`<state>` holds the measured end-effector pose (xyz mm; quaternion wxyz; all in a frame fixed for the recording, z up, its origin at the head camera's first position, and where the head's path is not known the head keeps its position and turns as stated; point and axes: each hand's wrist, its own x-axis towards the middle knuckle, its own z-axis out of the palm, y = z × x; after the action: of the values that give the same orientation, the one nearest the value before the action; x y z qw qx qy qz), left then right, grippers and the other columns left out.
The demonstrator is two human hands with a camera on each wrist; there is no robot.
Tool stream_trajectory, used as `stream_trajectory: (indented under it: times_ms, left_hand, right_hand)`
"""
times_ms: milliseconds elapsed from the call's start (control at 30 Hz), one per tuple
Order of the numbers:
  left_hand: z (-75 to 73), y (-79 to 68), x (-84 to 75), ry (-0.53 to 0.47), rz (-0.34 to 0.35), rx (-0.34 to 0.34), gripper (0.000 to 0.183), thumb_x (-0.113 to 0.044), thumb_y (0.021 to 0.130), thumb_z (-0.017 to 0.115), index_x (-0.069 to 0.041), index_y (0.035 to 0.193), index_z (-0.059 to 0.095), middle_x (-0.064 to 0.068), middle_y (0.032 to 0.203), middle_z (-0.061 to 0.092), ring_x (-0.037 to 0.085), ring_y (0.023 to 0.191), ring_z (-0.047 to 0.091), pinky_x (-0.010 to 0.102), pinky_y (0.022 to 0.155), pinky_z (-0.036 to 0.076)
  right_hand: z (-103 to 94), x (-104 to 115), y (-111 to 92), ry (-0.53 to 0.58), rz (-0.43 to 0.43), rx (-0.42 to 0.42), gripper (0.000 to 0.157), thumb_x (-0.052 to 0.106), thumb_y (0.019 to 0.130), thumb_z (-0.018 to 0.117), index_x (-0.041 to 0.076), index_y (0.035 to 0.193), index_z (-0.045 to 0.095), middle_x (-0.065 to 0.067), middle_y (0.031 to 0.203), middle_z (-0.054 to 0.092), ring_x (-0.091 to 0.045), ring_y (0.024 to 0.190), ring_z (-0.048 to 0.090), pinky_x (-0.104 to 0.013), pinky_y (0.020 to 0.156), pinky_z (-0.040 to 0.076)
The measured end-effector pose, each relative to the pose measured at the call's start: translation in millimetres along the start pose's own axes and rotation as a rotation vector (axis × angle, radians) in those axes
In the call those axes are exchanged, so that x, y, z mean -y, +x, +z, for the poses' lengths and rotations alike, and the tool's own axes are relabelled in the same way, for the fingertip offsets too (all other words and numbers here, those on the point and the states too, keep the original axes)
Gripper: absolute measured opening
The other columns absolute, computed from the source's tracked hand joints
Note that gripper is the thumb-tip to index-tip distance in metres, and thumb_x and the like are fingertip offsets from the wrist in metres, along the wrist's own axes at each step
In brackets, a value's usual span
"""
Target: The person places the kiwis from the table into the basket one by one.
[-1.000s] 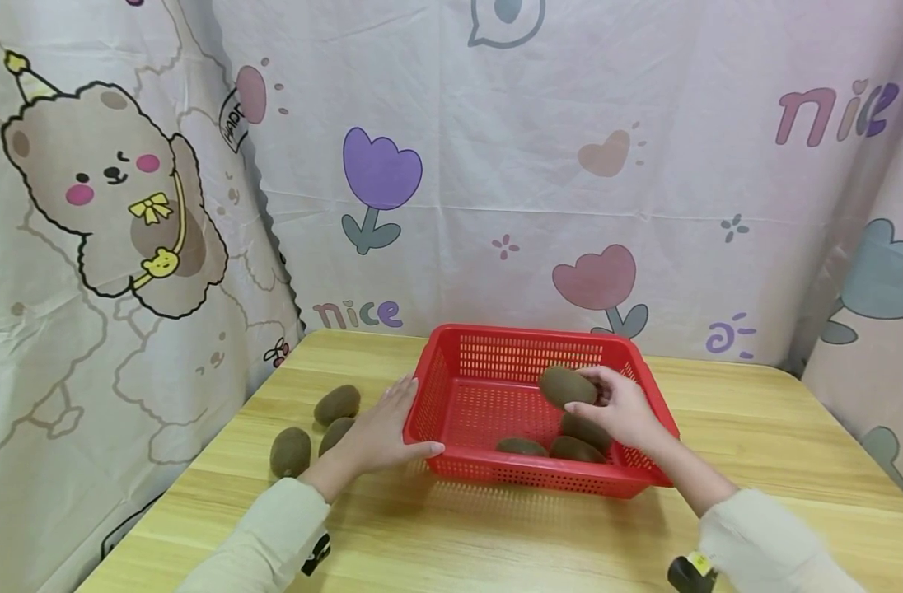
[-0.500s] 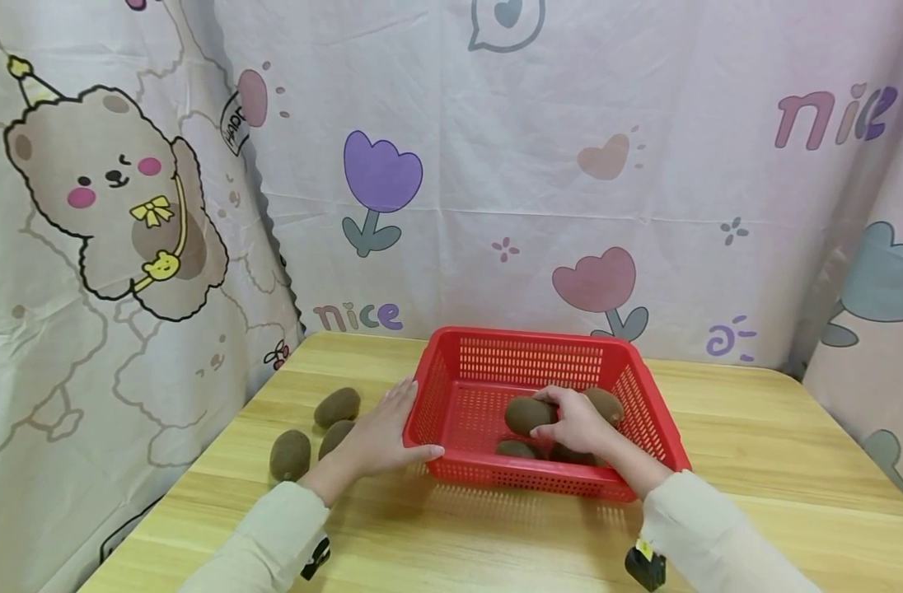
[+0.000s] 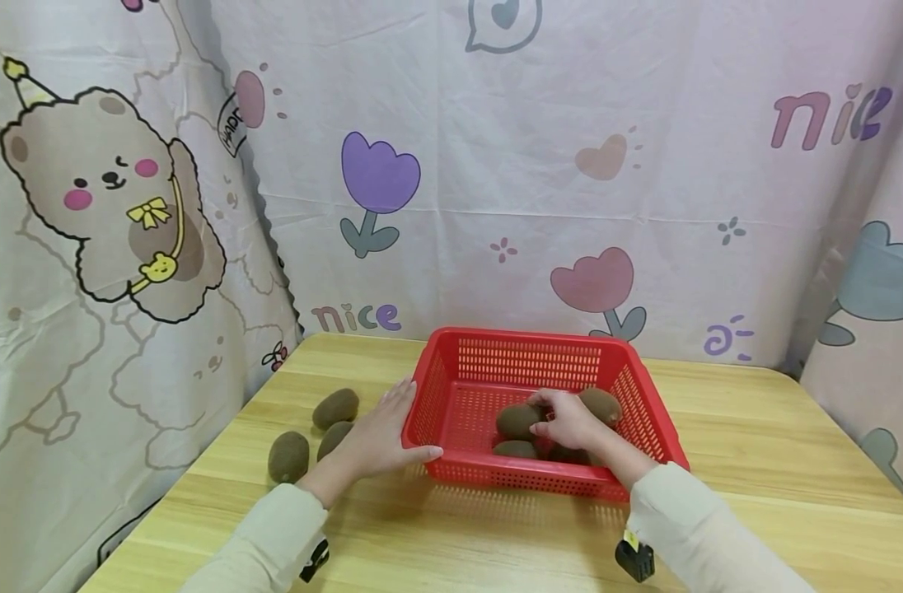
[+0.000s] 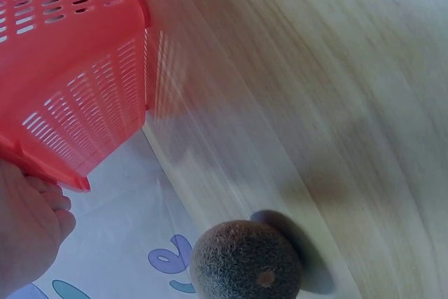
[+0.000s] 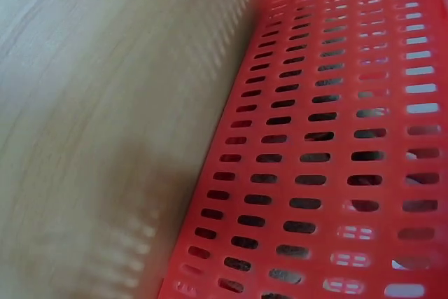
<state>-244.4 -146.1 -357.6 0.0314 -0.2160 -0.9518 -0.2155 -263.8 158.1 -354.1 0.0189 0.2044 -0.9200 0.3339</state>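
A red plastic basket (image 3: 529, 476) with slotted walls stands on the wooden table, several brown kiwis inside it. My right hand (image 3: 570, 424) reaches in over the front rim and grips a kiwi (image 3: 518, 422) low in the basket. Close by are a kiwi (image 3: 515, 450) at the front wall and another kiwi (image 3: 601, 405) toward the right wall. My left hand (image 3: 377, 432) rests against the basket's left side, fingers extended along the wall and thumb at the front corner. In the right wrist view the slotted wall (image 5: 308, 162) hides the right hand.
Left of the basket, a kiwi (image 3: 336, 409) and another kiwi (image 3: 288, 457) lie on the table (image 3: 451, 548), and a third kiwi (image 3: 334, 439) is partly behind the left hand. A printed curtain (image 3: 451, 165) hangs along the table's back and left edges.
My right hand has moved left and down into the basket with its kiwi, which now sits lower near the front. My left hand has stayed at the basket's left side.
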Motion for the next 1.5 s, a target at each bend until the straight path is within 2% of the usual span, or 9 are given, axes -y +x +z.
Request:
stream_trajectory:
  times_ms: [167, 333, 433, 533, 667, 767, 1000, 1233, 1500]
  left_hand:
    - [1.5, -0.7, -0.1, 0.004, 0.007, -0.002, 0.105, -0.064, 0.075, 0.059, -0.004, 0.148, 0.015, 0.011, 0.156, 0.016, 0.029, 0.144, 0.016, 0.050, 0.113, 0.025]
    - [1.5, -3.1, 1.8, -0.012, 0.039, -0.043, 0.095, -0.058, 0.081, 0.055, -0.002, 0.148, 0.017, 0.013, 0.155, 0.019, 0.032, 0.143, 0.018, 0.051, 0.113, 0.024]
    - [0.1, -5.6, 3.4, -0.051, 0.062, -0.106, 0.083, -0.051, 0.083, 0.055, -0.004, 0.146, 0.026, 0.013, 0.152, 0.027, 0.034, 0.141, 0.023, 0.055, 0.109, 0.030]
    - [-2.6, -7.8, 5.9, -0.054, 0.089, -0.198, 0.074, -0.047, 0.084, 0.057, -0.005, 0.142, 0.037, 0.013, 0.147, 0.037, 0.035, 0.138, 0.030, 0.057, 0.104, 0.035]
    - [-6.2, -11.0, 11.6, -0.015, 0.104, -0.315, 0.067, -0.043, 0.083, 0.061, -0.005, 0.135, 0.047, 0.015, 0.142, 0.045, 0.034, 0.133, 0.039, 0.054, 0.104, 0.037]
    - [-7.0, -15.6, 19.0, 0.009, 0.084, -0.362, 0.064, -0.041, 0.082, 0.065, -0.005, 0.133, 0.050, 0.015, 0.140, 0.047, 0.034, 0.130, 0.042, 0.053, 0.103, 0.038]
    - [-10.5, -29.8, 46.4, 0.065, 0.044, -0.374, 0.064, -0.039, 0.080, 0.069, -0.002, 0.130, 0.052, 0.018, 0.136, 0.050, 0.036, 0.127, 0.044, 0.053, 0.103, 0.038]
    - [-12.1, -43.1, 75.7, 0.054, -0.015, -0.374, 0.059, -0.036, 0.081, 0.069, 0.000, 0.126, 0.055, 0.022, 0.134, 0.050, 0.041, 0.123, 0.047, 0.055, 0.098, 0.041]
    - [-16.1, -55.9, 94.3, 0.057, -0.065, -0.367, 0.056, -0.036, 0.083, 0.067, 0.004, 0.121, 0.057, 0.027, 0.128, 0.053, 0.045, 0.117, 0.050, 0.058, 0.094, 0.042]
  right_hand:
    - [-9.8, 0, -7, 0.001, 0.051, -0.043, 0.031, 0.005, 0.082, 0.067, -0.001, 0.111, 0.061, -0.019, 0.111, 0.064, -0.032, 0.104, 0.059, -0.047, 0.088, 0.050]
    - [-24.6, 0, -21, -0.028, 0.040, -0.123, 0.034, 0.010, 0.083, 0.067, 0.000, 0.114, 0.060, -0.017, 0.106, 0.065, -0.025, 0.089, 0.060, -0.040, 0.077, 0.053]
    - [-32.8, -3, -33, -0.091, -0.001, -0.178, 0.042, 0.015, 0.085, 0.066, -0.002, 0.121, 0.055, -0.020, 0.112, 0.062, -0.030, 0.096, 0.059, -0.046, 0.084, 0.051]
    - [-40.7, -6, -46, -0.170, -0.021, -0.212, 0.055, 0.023, 0.086, 0.065, -0.004, 0.130, 0.047, -0.023, 0.127, 0.054, -0.040, 0.118, 0.049, -0.058, 0.097, 0.041]
    - [-50.8, -14, -63, -0.234, -0.007, -0.203, 0.070, 0.039, 0.086, 0.062, -0.005, 0.136, 0.039, -0.025, 0.138, 0.044, -0.044, 0.129, 0.036, -0.063, 0.102, 0.031]
    - [-56.9, -22, -73, -0.279, 0.007, -0.199, 0.077, 0.045, 0.085, 0.061, -0.006, 0.138, 0.036, -0.027, 0.141, 0.039, -0.046, 0.131, 0.031, -0.064, 0.103, 0.027]
    - [-64.3, -40, -94, -0.329, 0.043, -0.172, 0.089, 0.051, 0.081, 0.062, -0.007, 0.141, 0.030, -0.030, 0.144, 0.032, -0.049, 0.133, 0.025, -0.065, 0.104, 0.023]
    - [-68.8, -47, -107, -0.331, 0.084, -0.106, 0.099, 0.053, 0.079, 0.063, -0.009, 0.143, 0.020, -0.033, 0.147, 0.021, -0.051, 0.134, 0.019, -0.066, 0.105, 0.019]
    - [-67.8, -51, -113, -0.299, 0.103, -0.080, 0.104, 0.052, 0.078, 0.063, -0.008, 0.145, 0.012, -0.034, 0.148, 0.016, -0.051, 0.135, 0.012, -0.067, 0.106, 0.016]
